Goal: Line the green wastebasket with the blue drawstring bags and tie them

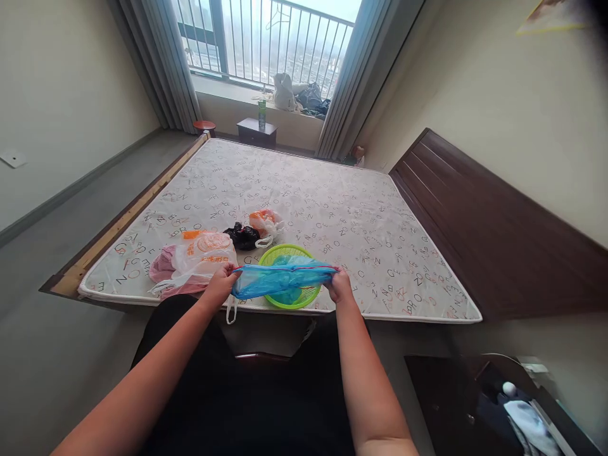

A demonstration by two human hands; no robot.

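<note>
A translucent blue plastic bag with a red edge is stretched sideways between my two hands. My left hand pinches its left end, and my right hand grips the right end. Below the bag sits a round green basket near the mattress's front edge, with more blue plastic inside it. Just left of my left hand lies a white plastic bag with orange print, on top of a pink cloth. A black plastic bag and an orange-and-white bag lie behind the basket.
The letter-patterned mattress rests on a wooden bed frame with a dark headboard at right. A dark nightstand holding a green bottle stands by the window. A dark table with items is at lower right.
</note>
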